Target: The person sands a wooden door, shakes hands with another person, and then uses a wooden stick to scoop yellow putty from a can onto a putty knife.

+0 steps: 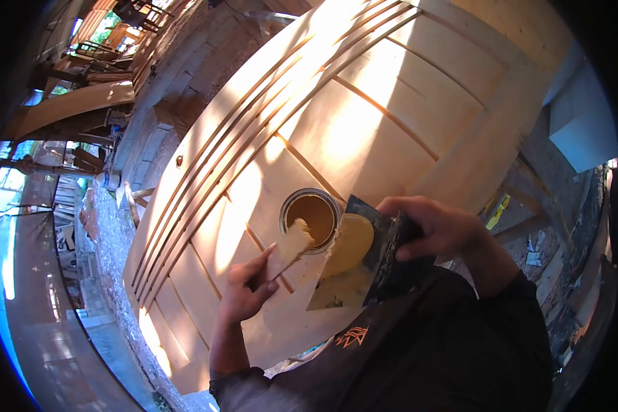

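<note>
My left hand (246, 287) is closed on a small flat spreader (292, 248) coated in tan putty, its tip over the near rim of an open round can (283, 218). Brown-tan putty (309, 214) shows inside the can. My right hand (432, 228) grips a wide putty knife (376, 275) with a dark handle edge. A smooth mound of yellowish filler (353, 242) lies on its blade, just right of the can. Both tools are over a large pale wooden panel (254, 316), which carries the can.
Long dark grooves or strips (233, 168) run along the panel, with shorter cross lines between them. A white box (584, 130) stands at the right. Timber pieces (75, 110) and a mesh screen (55, 275) are at the left. Bright sun patches cross the panel.
</note>
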A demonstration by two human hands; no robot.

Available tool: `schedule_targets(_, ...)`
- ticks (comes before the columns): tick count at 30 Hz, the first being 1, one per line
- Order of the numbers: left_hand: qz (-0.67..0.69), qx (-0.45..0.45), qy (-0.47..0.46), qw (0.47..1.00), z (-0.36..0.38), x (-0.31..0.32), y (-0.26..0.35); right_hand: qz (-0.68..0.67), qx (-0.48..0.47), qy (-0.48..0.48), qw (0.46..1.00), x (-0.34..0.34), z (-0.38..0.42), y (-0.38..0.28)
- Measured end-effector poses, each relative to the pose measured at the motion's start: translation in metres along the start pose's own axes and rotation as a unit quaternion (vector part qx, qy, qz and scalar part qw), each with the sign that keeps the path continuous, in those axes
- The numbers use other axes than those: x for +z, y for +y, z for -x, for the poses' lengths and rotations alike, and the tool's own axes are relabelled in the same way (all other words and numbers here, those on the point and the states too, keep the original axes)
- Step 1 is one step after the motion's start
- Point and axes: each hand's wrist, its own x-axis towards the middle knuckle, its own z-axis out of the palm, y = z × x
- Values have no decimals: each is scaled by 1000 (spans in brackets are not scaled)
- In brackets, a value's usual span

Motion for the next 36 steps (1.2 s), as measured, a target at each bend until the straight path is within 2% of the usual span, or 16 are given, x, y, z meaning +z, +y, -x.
schedule_targets(2,121,37,37,991,0,5,5,5,11,4,1000,-1,-3,4)
schedule_targets(3,98,54,26,993,-2,6,9,8,16,5,1000,-1,-5,6)
schedule_targets(6,27,93,5,995,-7,14,23,-92,1,10,996,3,-7,21)
schedule_targets(11,-17,97,7,995,-7,18,7,-67,17,15,998,-2,-1,17)
schedule_targets(15,-33,84,1,996,-3,15,8,-114,13,42,993,0,3,24)
schedule_targets(18,-103,49,3,993,-1,12,11,-100,-33,32,994,-3,5,24)
schedule_targets(21,-87,-20,34,995,3,12,9,-115,-27,16,993,-4,1,14)
schedule_targets(24,30,84,155,984,-4,26,11,-105,8,3,994,-1,-2,18)
schedule_targets(27,-60,153,177,970,-11,36,18,-189,7,17,982,6,-6,25)
schedule_targets(31,-85,123,170,974,-14,35,8,-200,13,21,979,3,-2,19)
schedule_targets(34,-146,171,141,964,-10,35,-4,-208,-1,32,978,-1,2,16)
schedule_targets(36,-118,73,197,971,6,25,-16,-213,-12,27,977,-3,0,11)
